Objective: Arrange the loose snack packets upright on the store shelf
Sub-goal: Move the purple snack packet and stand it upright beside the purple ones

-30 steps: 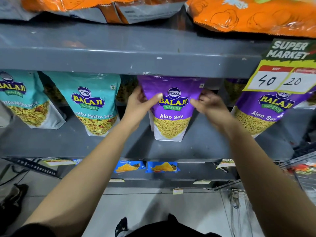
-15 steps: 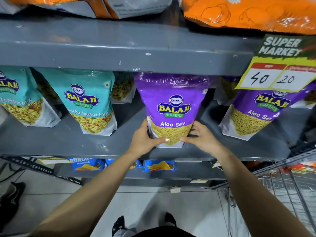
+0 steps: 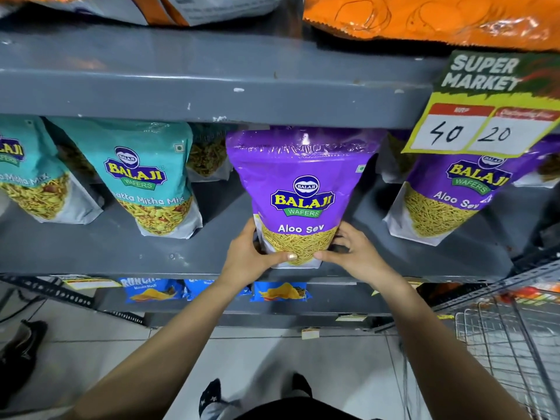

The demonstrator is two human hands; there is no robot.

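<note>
A purple Aloo Sev packet (image 3: 303, 183) stands upright at the front of the grey shelf (image 3: 127, 253). My left hand (image 3: 250, 257) grips its lower left corner and my right hand (image 3: 353, 256) grips its lower right corner, thumbs across the bottom front. Another purple Aloo Sev packet (image 3: 448, 201) leans to the right of it. Two teal Khatta Mitha Mix packets (image 3: 151, 183) (image 3: 33, 183) stand to the left, with more packets half hidden behind them.
A yellow price tag (image 3: 485, 128) hangs from the upper shelf edge (image 3: 212, 95). Orange packets (image 3: 424, 19) lie on the shelf above. Blue chip packets (image 3: 151, 289) sit on a lower shelf. A wire trolley (image 3: 500, 344) stands at the lower right.
Both hands slid from the packet's upper sides down to its bottom corners. The purple packet came forward to the shelf's front edge and stands straighter.
</note>
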